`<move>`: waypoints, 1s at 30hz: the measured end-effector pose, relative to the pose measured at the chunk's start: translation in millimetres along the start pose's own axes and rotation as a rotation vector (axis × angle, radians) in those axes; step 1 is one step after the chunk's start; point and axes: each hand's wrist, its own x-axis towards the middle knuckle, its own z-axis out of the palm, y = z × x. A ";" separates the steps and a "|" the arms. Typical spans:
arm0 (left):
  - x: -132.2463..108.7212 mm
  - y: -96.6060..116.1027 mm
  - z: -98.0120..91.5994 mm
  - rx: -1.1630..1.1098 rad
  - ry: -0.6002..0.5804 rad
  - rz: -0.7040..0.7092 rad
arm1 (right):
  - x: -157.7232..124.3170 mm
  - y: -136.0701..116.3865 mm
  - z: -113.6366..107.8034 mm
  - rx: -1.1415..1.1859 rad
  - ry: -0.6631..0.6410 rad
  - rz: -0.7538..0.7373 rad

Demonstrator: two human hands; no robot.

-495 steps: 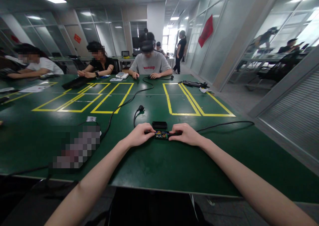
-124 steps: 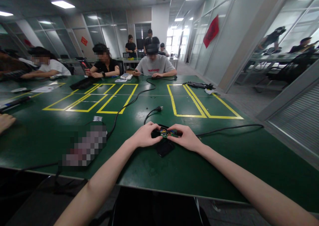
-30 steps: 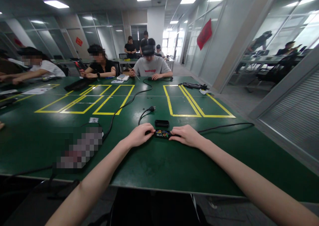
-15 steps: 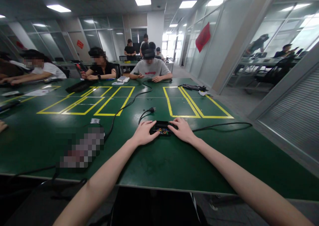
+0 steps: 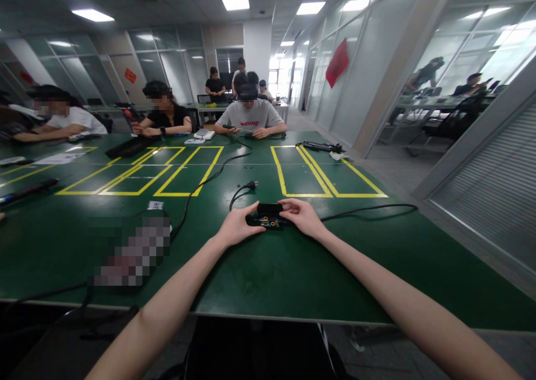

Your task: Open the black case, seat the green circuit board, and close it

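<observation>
On the green table (image 5: 234, 274), a small black case (image 5: 274, 227) lies with its inside showing. A circuit board (image 5: 268, 222) with yellow-orange ring-shaped parts fills it. Along its far side a black cover (image 5: 270, 208) is tilted up between my hands. The fingers of my left hand (image 5: 235, 224) press the cover's left end, while its thumb stretches along the near left of the case. My right hand (image 5: 302, 217) pinches the cover's right end with bent fingers. A black cord (image 5: 360, 210) runs out to the right from beneath my right hand.
A black plug (image 5: 252, 185) on a short cable lies beyond the case. To the left sits a blurred-out object (image 5: 134, 251) with a long cord. Yellow tape rectangles (image 5: 307, 195) mark the table. Across it, a person in a grey shirt (image 5: 250, 116) handles something; others sit further left.
The black cover has been raised and tilted up at the far side of the case. My fingers have moved onto its ends. The view has shifted slightly.
</observation>
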 end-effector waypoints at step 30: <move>-3.4 1.2 1.8 -0.158 -0.020 0.044 | -16.9 -21.3 1.8 -0.090 -0.012 -0.108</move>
